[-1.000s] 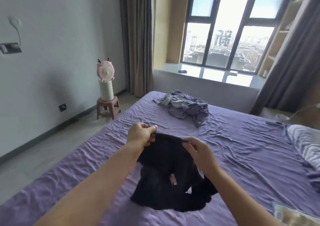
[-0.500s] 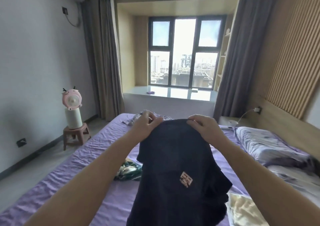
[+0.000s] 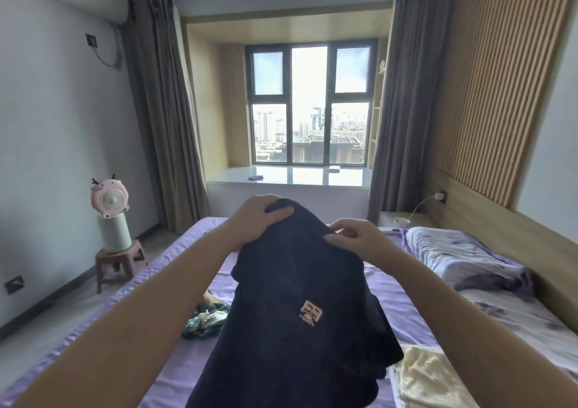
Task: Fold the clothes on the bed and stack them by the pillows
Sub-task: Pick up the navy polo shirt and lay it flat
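Note:
A dark navy garment (image 3: 300,307) with a small pink logo hangs in the air in front of me, above the purple bed (image 3: 175,357). My left hand (image 3: 253,216) grips its top edge on the left. My right hand (image 3: 359,238) pinches the top edge on the right. A crumpled green patterned garment (image 3: 205,320) lies on the sheet, partly hidden behind the dark one. A floral pillow (image 3: 450,254) sits by the headboard at the right. The grey clothes pile seen earlier is hidden.
A cream satin cloth (image 3: 428,376) lies at the lower right of the bed. A pink fan on a white cylinder (image 3: 111,216) stands on a stool beside the bed's left side. A nightstand (image 3: 403,220) with a cable sits by the window curtain.
Both hands lifted the dark garment off the bed and hold it up higher. My view rose from the mattress toward the window. The green garment came into view.

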A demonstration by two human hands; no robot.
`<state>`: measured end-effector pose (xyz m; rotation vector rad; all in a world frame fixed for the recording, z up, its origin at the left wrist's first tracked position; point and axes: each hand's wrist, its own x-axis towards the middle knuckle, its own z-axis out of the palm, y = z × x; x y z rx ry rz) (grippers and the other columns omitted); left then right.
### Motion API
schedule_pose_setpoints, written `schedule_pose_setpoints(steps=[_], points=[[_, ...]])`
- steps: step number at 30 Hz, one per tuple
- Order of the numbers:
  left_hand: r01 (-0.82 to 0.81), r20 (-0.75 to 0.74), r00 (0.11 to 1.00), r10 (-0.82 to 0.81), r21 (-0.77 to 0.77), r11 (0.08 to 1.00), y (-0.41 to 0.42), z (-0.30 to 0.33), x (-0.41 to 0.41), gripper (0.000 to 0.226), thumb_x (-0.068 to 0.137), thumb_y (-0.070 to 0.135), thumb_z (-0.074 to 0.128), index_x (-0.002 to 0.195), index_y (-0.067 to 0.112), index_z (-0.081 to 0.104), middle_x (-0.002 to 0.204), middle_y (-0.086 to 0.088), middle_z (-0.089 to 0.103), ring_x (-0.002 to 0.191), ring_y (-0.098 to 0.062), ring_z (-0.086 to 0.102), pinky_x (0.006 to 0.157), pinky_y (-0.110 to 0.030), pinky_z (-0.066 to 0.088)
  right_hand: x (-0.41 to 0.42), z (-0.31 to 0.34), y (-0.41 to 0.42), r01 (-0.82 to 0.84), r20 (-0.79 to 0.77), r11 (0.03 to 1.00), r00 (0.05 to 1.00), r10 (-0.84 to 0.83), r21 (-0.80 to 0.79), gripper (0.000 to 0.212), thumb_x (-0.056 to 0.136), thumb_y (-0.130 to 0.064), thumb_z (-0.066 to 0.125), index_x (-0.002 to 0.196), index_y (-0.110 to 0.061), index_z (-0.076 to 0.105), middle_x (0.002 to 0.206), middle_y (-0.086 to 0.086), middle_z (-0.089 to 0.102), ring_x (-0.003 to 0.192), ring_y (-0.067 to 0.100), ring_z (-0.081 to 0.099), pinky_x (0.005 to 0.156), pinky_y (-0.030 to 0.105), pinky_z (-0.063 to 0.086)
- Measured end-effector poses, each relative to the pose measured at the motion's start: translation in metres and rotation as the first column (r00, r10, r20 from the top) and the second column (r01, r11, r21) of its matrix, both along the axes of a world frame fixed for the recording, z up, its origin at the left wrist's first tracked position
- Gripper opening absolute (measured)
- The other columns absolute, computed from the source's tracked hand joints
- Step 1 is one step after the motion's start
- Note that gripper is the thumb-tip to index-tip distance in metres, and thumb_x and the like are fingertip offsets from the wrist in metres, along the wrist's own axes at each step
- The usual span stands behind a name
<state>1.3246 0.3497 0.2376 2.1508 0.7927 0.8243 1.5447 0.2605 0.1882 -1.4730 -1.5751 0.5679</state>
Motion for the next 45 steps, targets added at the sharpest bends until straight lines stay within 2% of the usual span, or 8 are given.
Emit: schedule_pose_setpoints(steps=[6,13,15,19,25,29,36,45], points=[[-0.133,0.094,0.987,0.131,0.011,0.991,0.013,0.013,-0.014,0.016,0.095,0.03,0.055,0.103,0.022,0.067,0.108,-0.003,0.066,0.1,-0.021,0.061,0.093,-0.038,0.046,0.003,-0.006,0.002,-0.033,0.031,0.99,0.999,0.037,-0.134,0.014,0.085,-0.028,0.067,0.093,-0.018,0.063,0.092,0.002,0.073,0.084,0.018,0.069,0.077,0.034,0.055],[-0.298,-0.223,0.898,0.38,0.325,0.897,0.037,-0.002,-0.045,0.013,0.093,0.026,0.058,0.096,0.017,0.066,0.089,0.002,0.066,0.089,-0.019,0.063,0.077,-0.027,0.043,-0.027,0.016,0.028,0.04,-0.078,0.999,0.996,-0.037,0.034,0.012,0.086,-0.027,0.066,0.086,-0.015,0.065,0.079,0.009,0.071,0.064,0.016,0.066,0.06,0.027,0.053],[-0.264,-0.206,0.921,0.33,0.294,0.919,0.034,-0.015,-0.043,0.011,0.088,0.02,0.064,0.099,0.02,0.065,0.093,0.003,0.067,0.091,-0.016,0.064,0.077,-0.023,0.046,-0.039,0.02,0.039,0.048,-0.131,0.998,0.99,-0.043,0.032,0.011,0.084,-0.025,0.069,0.081,-0.015,0.066,0.072,0.003,0.069,0.06,0.012,0.063,0.056,0.022,0.05],[0.105,-0.136,0.985,-0.107,-0.022,0.994,0.013,-0.046,-0.027,0.069,0.074,0.027,0.08,0.133,0.034,0.044,0.111,0.011,0.061,0.1,0.002,0.06,0.083,-0.01,0.047,-0.058,0.022,0.059,0.059,-0.155,0.998,0.986,-0.06,-0.009,0.008,0.079,-0.026,0.073,0.075,-0.02,0.069,0.074,0.0,0.068,0.064,0.009,0.062,0.053,0.018,0.05],[-0.089,0.089,0.992,0.084,0.054,0.995,-0.005,-0.079,0.022,0.086,0.057,0.048,0.079,0.132,0.03,0.042,0.122,0.011,0.051,0.112,-0.003,0.052,0.094,-0.023,0.046,-0.052,0.016,0.054,0.081,-0.272,0.989,0.956,-0.112,-0.123,0.013,0.078,-0.023,0.074,0.068,-0.016,0.071,0.068,0.001,0.068,0.06,0.009,0.064,0.051,0.019,0.05],[-0.127,0.113,0.987,0.112,0.139,0.982,-0.004,-0.078,0.046,0.05,0.07,0.027,0.078,0.117,0.029,0.059,0.092,0.026,0.059,0.084,0.015,0.054,0.073,0.0,0.038,-0.035,0.017,0.033,0.027,-0.477,0.993,0.875,-0.081,-0.118,0.023,0.086,-0.012,0.063,0.087,0.011,0.065,0.078,0.015,0.059,0.071,0.024,0.055,0.061,0.029,0.045],[-0.06,0.184,0.981,0.052,0.041,0.997,-0.003,-0.059,0.075,0.01,0.086,0.013,0.065,0.09,0.019,0.072,0.085,0.002,0.072,0.083,-0.013,0.065,0.077,-0.026,0.049,-0.01,0.007,-0.007,0.154,-0.439,0.988,0.887,-0.142,-0.008,0.023,0.092,-0.004,0.05,0.111,-0.013,0.06,0.098,-0.003,0.068,0.089,0.01,0.063,0.079,0.027,0.053],[-0.183,0.351,0.907,0.231,-0.163,0.97,0.005,-0.031,0.08,0.021,0.095,0.017,0.051,0.083,0.022,0.067,0.084,-0.004,0.068,0.084,-0.023,0.061,0.08,-0.042,0.05,-0.017,-0.042,-0.038,0.069,-0.272,0.993,0.958,-0.093,-0.094,0.041,0.08,0.01,0.049,0.115,-0.01,0.059,0.107,0.011,0.067,0.093,0.02,0.064,0.084,0.032,0.052]])
